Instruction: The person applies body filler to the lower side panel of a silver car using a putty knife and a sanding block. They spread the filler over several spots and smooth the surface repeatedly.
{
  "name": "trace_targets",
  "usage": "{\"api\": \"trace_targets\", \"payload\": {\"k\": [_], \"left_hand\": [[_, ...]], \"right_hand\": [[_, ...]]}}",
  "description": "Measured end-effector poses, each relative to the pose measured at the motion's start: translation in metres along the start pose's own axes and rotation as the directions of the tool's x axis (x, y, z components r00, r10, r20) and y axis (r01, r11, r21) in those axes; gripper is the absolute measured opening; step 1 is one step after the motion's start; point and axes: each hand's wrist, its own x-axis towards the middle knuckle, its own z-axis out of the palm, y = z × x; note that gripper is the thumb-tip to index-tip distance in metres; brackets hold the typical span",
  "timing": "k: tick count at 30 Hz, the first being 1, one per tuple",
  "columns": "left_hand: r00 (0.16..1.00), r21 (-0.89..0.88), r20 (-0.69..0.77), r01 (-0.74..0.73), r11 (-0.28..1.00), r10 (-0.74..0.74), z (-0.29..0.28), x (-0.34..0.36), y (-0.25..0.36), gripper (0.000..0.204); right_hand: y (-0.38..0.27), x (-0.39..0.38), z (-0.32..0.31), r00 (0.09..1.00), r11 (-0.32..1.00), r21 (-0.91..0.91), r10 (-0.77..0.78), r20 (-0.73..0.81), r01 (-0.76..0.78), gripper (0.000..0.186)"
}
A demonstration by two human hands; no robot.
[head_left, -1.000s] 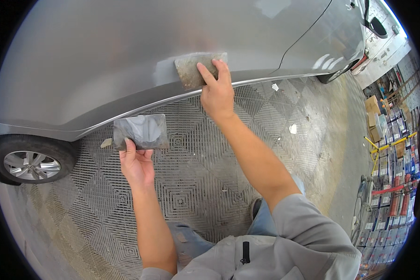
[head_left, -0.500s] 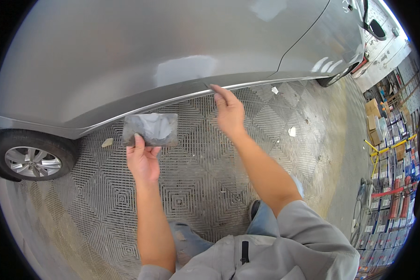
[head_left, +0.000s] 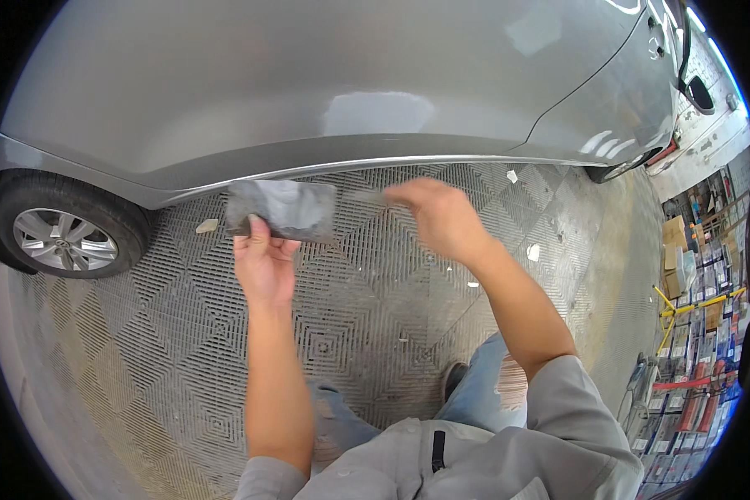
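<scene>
My left hand (head_left: pixel 264 268) grips a flat rectangular mixing board (head_left: pixel 321 227) by its near edge, thumb on top. Pale grey putty (head_left: pixel 285 204) is smeared over the middle of the board. To the right of it, my right hand (head_left: pixel 443 218) is closed around a thin putty spreader (head_left: pixel 368 197), blurred by motion, whose tip points left toward the board. Both hands are in front of the lower side of a silver-grey car (head_left: pixel 225 100), apart from it. A smooth light grey patch (head_left: pixel 377 113) shows on the panel just above the sill.
A rear wheel (head_left: pixel 67 229) stands at the left. Pale scraps (head_left: pixel 532 252) lie on the grey grated floor mat (head_left: pixel 325 342). Shelves with many packages (head_left: pixel 692 400), cardboard boxes (head_left: pixel 673 242) and a yellow frame (head_left: pixel 683 308) line the right side.
My right hand has drawn back from the car's sill, bringing the spreader nearer the board. My left hand has raised the board slightly. The whole view has shifted a little.
</scene>
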Motion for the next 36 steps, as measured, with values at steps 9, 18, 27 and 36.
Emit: {"api": "trace_targets", "payload": {"k": [9, 18, 27, 36], "left_hand": [[1.0, -0.053, -0.008, 0.001, 0.999, -0.002, -0.006, 0.003, 0.008, 0.018], [1.0, -0.069, -0.014, 0.024, 0.997, -0.025, -0.014, 0.009, 0.01, 0.018], [0.998, 0.03, 0.045, 0.052, 0.998, -0.053, -0.015, 0.007, 0.002, 0.016], [0.991, 0.196, 0.099, 0.07, 0.978, -0.091, -0.01, 0.005, -0.017, 0.019]], "right_hand": [[0.024, 0.079, 0.032, 0.815, 0.844, -0.534, -0.35, -0.462, 0.059, 0.043], [0.006, 0.06, 0.095, 0.917, 0.897, -0.432, -0.25, -0.311, 0.098, 0.04], [0.003, 0.016, 0.087, 0.889, 0.981, 0.142, 0.178, -0.422, -0.129, 0.032], [-0.003, 0.001, 0.014, 0.969, 0.882, 0.419, 0.137, 0.208, -0.215, 0.022]]}}
